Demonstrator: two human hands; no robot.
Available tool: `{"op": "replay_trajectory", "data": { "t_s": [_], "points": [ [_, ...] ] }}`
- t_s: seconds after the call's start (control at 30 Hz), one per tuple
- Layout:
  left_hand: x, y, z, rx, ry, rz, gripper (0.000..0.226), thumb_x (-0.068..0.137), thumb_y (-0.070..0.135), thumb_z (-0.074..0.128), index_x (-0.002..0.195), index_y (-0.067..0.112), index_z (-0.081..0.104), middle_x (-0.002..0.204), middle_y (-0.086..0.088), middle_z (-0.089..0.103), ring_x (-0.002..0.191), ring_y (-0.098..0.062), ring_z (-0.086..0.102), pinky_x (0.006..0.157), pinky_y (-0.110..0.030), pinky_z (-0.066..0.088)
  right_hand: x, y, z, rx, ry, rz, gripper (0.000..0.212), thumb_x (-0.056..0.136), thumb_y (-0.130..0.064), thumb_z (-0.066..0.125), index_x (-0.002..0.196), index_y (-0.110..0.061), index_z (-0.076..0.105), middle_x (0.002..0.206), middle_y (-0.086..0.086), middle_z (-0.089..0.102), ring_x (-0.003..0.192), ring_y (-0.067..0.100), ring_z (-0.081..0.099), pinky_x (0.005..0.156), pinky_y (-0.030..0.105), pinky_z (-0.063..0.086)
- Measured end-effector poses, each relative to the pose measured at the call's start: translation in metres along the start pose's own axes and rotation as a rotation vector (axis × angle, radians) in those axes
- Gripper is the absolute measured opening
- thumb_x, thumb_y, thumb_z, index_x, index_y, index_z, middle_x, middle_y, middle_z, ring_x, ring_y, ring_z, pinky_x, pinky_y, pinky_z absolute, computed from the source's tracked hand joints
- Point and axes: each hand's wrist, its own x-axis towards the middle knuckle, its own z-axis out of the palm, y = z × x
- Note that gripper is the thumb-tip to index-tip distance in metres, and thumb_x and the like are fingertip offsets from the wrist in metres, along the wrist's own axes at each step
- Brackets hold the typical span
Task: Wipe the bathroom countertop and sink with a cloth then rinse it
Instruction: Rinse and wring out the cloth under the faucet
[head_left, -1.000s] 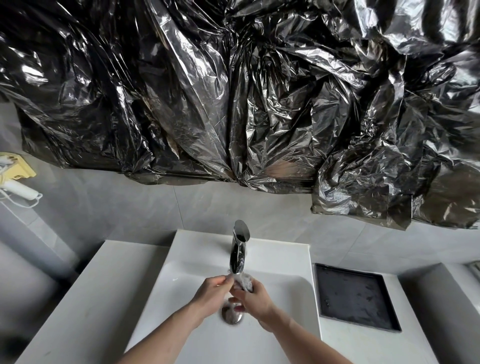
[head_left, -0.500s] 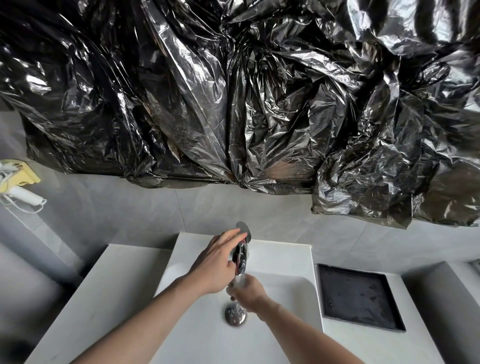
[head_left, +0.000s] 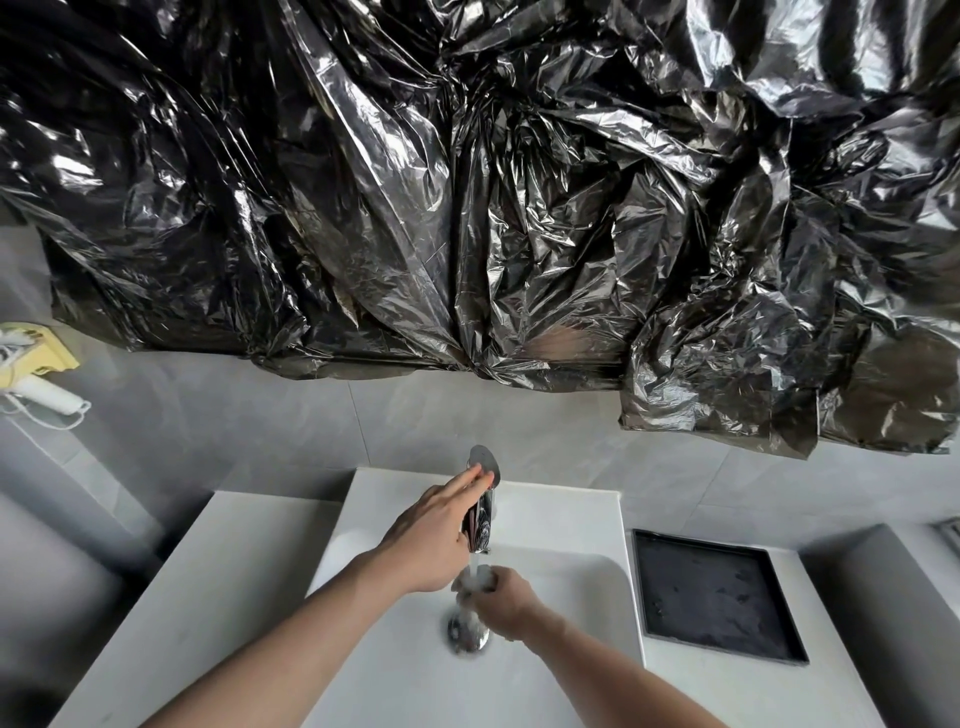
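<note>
My left arm reached up from the near-left, forearm angled toward the far middle of the sink (head_left: 561, 525). Left hand (head_left: 434, 535) lay alongside the chrome tap (head_left: 480, 519), fingers straight and together, tips resting on the flat round tap handle (head_left: 485, 460) at the top. Nothing gripped in that hand, just fingers laid on the handle; thumb side sat vs. the tap body.

Right arm came in from the near-right, forearm pointing up-left to the middle of the basin. Right hand (head_left: 506, 605) sat under the spout, fingers curled round the cloth (head_left: 480, 577), a small wet pale-grey wad bunched at the fingertips. Water (head_left: 474, 561) ran from the spout straight onto the cloth and hand, then down toward the chrome drain (head_left: 467, 631), just near of and below my fist. Can't tell how much of the cloth was tucked inside the hand.

Cloth was thus over the basin, btwn spout and drain, not touching the countertop (head_left: 208, 597), which ran white to the left of the sink and on to the right. On the right part, well apart from my hands, lay a black square tray (head_left: 717, 597) w/ droplets on it. Grey tiled wall behind the tap; crumpled black plastic sheeting (head_left: 467, 182) covered the wall's upper part. Far left, a yellow and white item (head_left: 31, 364) w/ a cord hung on the wall; can't tell what it was.
</note>
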Motion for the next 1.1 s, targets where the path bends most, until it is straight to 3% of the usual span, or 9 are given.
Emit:
{"op": "replay_trajectory", "data": {
  "t_s": [0.07, 0.2, 0.33, 0.43, 0.57, 0.67, 0.9, 1.0, 1.1],
  "points": [
    [-0.001, 0.0, 0.001, -0.006, -0.002, -0.003, 0.088, 0.085, 0.002, 0.036, 0.16, 0.04, 0.011, 0.165, 0.029, 0.001, 0.15, -0.01, 0.018, 0.119, -0.03, 0.027, -0.004, -0.005, -0.001, 0.14, 0.011, 0.058, 0.018, 0.088, -0.027, 0.063, 0.07, -0.026, 0.061, 0.057, -0.012, 0.052, 0.04, 0.007, 0.038, 0.039, 0.021, 0.027],
    [-0.005, 0.003, 0.001, -0.007, -0.013, 0.011, 0.091, 0.084, 0.003, 0.037, 0.16, 0.041, 0.004, 0.164, 0.031, -0.008, 0.151, -0.007, 0.014, 0.117, -0.03, 0.031, -0.007, -0.009, -0.001, 0.283, 0.007, 0.1, 0.023, 0.086, -0.027, 0.063, 0.067, -0.024, 0.051, 0.06, -0.005, 0.045, 0.04, 0.01, 0.025, 0.044, 0.02, 0.016],
    [-0.014, 0.002, 0.007, 0.012, -0.014, 0.02, 0.097, 0.081, -0.001, 0.039, 0.159, 0.045, 0.002, 0.161, 0.034, -0.013, 0.148, -0.006, 0.019, 0.107, -0.03, 0.04, -0.013, -0.004, -0.003, 0.305, -0.045, 0.107, 0.028, 0.085, -0.028, 0.068, 0.058, -0.028, 0.062, 0.055, -0.01, 0.043, 0.043, 0.01, 0.024, 0.048, 0.022, 0.015],
    [-0.019, 0.003, 0.01, 0.067, -0.032, 0.024, 0.098, 0.079, -0.003, 0.038, 0.16, 0.042, 0.008, 0.164, 0.029, -0.008, 0.147, -0.011, 0.022, 0.105, -0.031, 0.041, -0.025, 0.005, -0.006, 0.265, -0.073, 0.121, 0.025, 0.079, -0.02, 0.074, 0.064, -0.041, 0.072, 0.058, -0.007, 0.041, 0.045, 0.011, 0.023, 0.051, 0.023, 0.015],
    [-0.034, 0.007, 0.014, 0.086, 0.009, 0.074, 0.09, 0.079, -0.002, 0.038, 0.158, 0.038, 0.021, 0.165, 0.023, 0.005, 0.147, -0.01, 0.021, 0.111, -0.034, 0.037, -0.047, 0.018, -0.019, 0.268, -0.105, 0.129, 0.021, 0.074, -0.008, 0.074, 0.074, -0.028, 0.073, 0.057, -0.006, 0.036, 0.047, 0.011, 0.018, 0.049, 0.02, 0.012],
    [-0.066, 0.004, 0.033, 0.043, -0.004, 0.159, 0.083, 0.082, 0.001, 0.038, 0.155, 0.039, 0.025, 0.16, 0.026, 0.01, 0.146, -0.003, 0.02, 0.116, -0.027, 0.03, -0.067, 0.022, -0.032, 0.289, -0.131, 0.134, 0.022, 0.071, -0.008, 0.076, 0.083, -0.024, 0.068, 0.061, -0.002, 0.032, 0.048, 0.011, 0.021, 0.047, 0.017, 0.014],
    [-0.099, 0.017, 0.05, 0.226, -0.067, 0.392, 0.096, 0.083, 0.007, 0.045, 0.155, 0.044, -0.007, 0.163, 0.023, -0.01, 0.149, -0.004, 0.006, 0.121, -0.024, 0.02, -0.109, -0.019, -0.06, 0.26, -0.368, 0.096, 0.031, 0.075, 0.0, 0.072, 0.065, -0.023, 0.053, 0.061, -0.003, 0.033, 0.055, 0.012, 0.021, 0.046, 0.024, 0.01],
    [-0.09, 0.017, 0.045, 0.331, 0.035, 0.399, 0.09, 0.085, 0.02, 0.057, 0.156, 0.038, 0.005, 0.158, 0.015, 0.016, 0.139, -0.011, 0.031, 0.113, -0.031, 0.036, -0.124, -0.049, -0.064, 0.227, -0.526, 0.065, 0.038, 0.083, 0.004, 0.064, 0.066, -0.025, 0.048, 0.062, -0.008, 0.049, 0.052, 0.008, 0.018, 0.047, 0.023, 0.006],
    [-0.077, 0.017, 0.035, 0.474, 0.147, 0.394, 0.069, 0.072, 0.035, 0.075, 0.132, 0.029, 0.04, 0.121, 0.008, 0.047, 0.101, -0.014, 0.053, 0.08, -0.03, 0.05, -0.126, -0.066, -0.058, 0.102, -0.582, 0.041, 0.017, 0.077, -0.008, 0.07, 0.078, -0.017, 0.056, 0.083, 0.005, 0.051, 0.051, 0.008, 0.016, 0.043, 0.022, 0.007]
  ]
}}
